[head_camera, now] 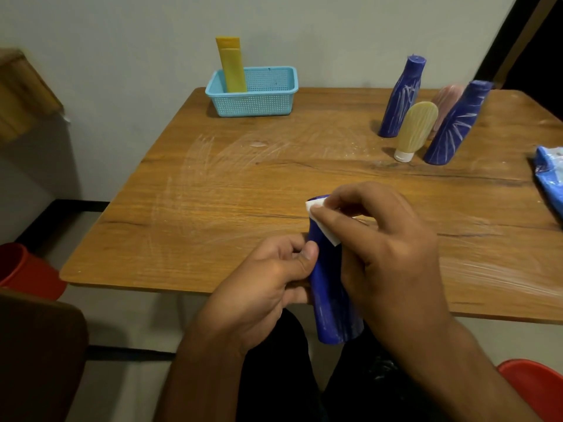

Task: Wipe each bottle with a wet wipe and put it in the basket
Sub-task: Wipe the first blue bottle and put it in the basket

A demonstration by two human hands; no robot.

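Near, overhanging the table's near edge: dark blue bottle, upright, slightly tilted, base below the edge line. Left hand curled round its left side, thumb on the front. Right hand at its upper part, fingers pinching a white wet wipe against the neck. Wooden table: broad bare stretch at centre and left, marked with pale smears; near-left corner rounded. Right edge: blue wipe packet, partly cut off by the frame. Far right, clustered close together: two blue bottles streaked white, a cream bottle standing on its white cap, a pink bottle behind. Far left, near the wall edge: light blue basket, a yellow tube standing upright in its left end.
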